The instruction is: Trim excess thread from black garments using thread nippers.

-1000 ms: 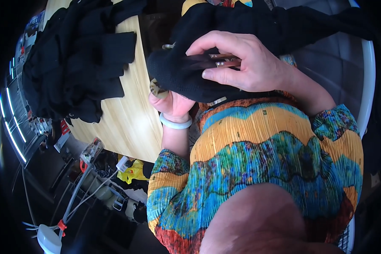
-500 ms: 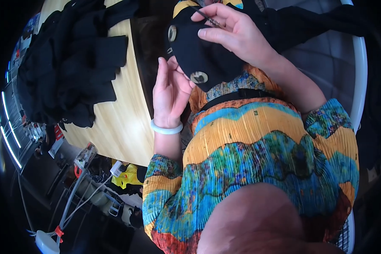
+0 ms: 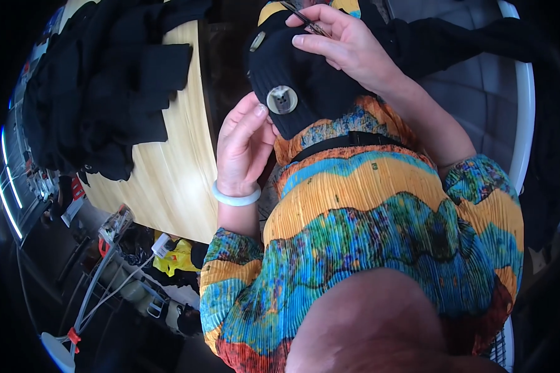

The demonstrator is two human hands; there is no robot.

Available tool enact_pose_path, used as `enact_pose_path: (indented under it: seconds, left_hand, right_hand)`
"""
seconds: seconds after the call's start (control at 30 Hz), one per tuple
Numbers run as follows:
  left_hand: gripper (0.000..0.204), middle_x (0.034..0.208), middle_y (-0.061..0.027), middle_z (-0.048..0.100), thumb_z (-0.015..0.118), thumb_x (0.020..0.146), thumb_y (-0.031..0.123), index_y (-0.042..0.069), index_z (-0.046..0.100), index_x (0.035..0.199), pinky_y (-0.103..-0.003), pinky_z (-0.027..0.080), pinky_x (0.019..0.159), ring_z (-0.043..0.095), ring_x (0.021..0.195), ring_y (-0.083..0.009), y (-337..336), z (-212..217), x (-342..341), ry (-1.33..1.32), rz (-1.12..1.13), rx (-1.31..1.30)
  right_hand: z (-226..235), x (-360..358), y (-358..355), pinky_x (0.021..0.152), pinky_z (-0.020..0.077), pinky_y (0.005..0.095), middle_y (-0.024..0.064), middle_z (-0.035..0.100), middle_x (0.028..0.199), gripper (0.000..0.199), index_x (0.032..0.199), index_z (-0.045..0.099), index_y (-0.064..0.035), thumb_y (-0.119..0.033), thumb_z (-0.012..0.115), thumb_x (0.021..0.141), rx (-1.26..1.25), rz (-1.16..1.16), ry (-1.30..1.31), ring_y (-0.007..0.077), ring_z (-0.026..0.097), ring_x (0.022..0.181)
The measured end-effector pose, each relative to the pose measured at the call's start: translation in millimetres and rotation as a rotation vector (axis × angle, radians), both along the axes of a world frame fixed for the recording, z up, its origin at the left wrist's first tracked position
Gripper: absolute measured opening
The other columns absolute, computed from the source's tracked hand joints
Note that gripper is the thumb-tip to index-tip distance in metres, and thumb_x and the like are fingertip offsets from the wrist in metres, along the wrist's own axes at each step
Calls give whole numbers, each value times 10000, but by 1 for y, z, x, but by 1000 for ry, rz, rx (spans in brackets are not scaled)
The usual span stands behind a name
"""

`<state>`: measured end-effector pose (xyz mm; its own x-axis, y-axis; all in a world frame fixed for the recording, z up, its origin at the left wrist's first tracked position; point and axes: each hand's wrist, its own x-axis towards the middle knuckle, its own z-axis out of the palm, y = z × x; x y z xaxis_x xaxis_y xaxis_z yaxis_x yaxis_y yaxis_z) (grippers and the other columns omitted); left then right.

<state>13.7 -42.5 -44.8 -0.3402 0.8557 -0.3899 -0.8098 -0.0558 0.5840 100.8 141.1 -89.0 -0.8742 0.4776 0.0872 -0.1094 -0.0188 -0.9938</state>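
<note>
A black ribbed knit garment (image 3: 317,81) lies across my lap, one sleeve-like length stretching off to the right. My left hand (image 3: 246,140), with a pale bangle at the wrist, pinches the garment's lower left edge, thumb on top and the other fingers partly behind the cloth. Just beside that thumb sits a large round button (image 3: 282,99) with a pale rim and a darker middle. Another button (image 3: 257,41) shows farther up the same edge, seen aslant. Above the cloth, my right hand (image 3: 348,46) is closed around a slender dark pointed tool (image 3: 310,23); its exact kind is unclear.
To the left stands a light wooden table (image 3: 174,168) with a heap of black garments (image 3: 106,87) on it. A lamp on a thin stand (image 3: 59,351), a white plug (image 3: 162,245) and a yellow bag (image 3: 175,260) are lower left. A white-framed grey chair or bin (image 3: 526,112) curves along the right.
My left hand has gone from loosely spread beside the edge to pinching it. The garment edge has turned, bringing the lower button face up. My right hand has barely moved.
</note>
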Motion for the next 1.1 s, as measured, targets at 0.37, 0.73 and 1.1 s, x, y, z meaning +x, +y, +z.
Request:
enact_pose_path:
  seconds: [0.37, 0.73, 1.1]
  left_hand:
    - [181, 841, -54, 609, 499, 849, 63, -4, 550, 1009, -211, 470, 676, 572, 724, -103, 5, 5, -1, 80, 125, -100]
    - [203, 869, -60, 601, 493, 828, 12, -12, 520, 1028, -192, 479, 652, 570, 666, -90, 17, 11, 0, 34, 117, -137]
    - [279, 1004, -121, 574, 449, 836, 8, -38, 456, 1112, -268, 486, 783, 584, 883, -160, 22, 10, -2, -14, 53, -60]
  right_hand:
    - [31, 15, -13, 723, 470, 196, 47, 596, 846, 242, 1004, 535, -5, -44, 607, 776, 158, -78, 135, 83, 580, 805]
    - [42, 21, -14, 746, 477, 221, 87, 568, 994, 318, 1038, 518, 3, 56, 600, 736, 341, 139, 123, 131, 579, 888]
    - [34, 16, -11, 751, 492, 233, 86, 608, 905, 286, 1012, 535, 11, 50, 610, 738, 312, 147, 123, 161, 608, 879]
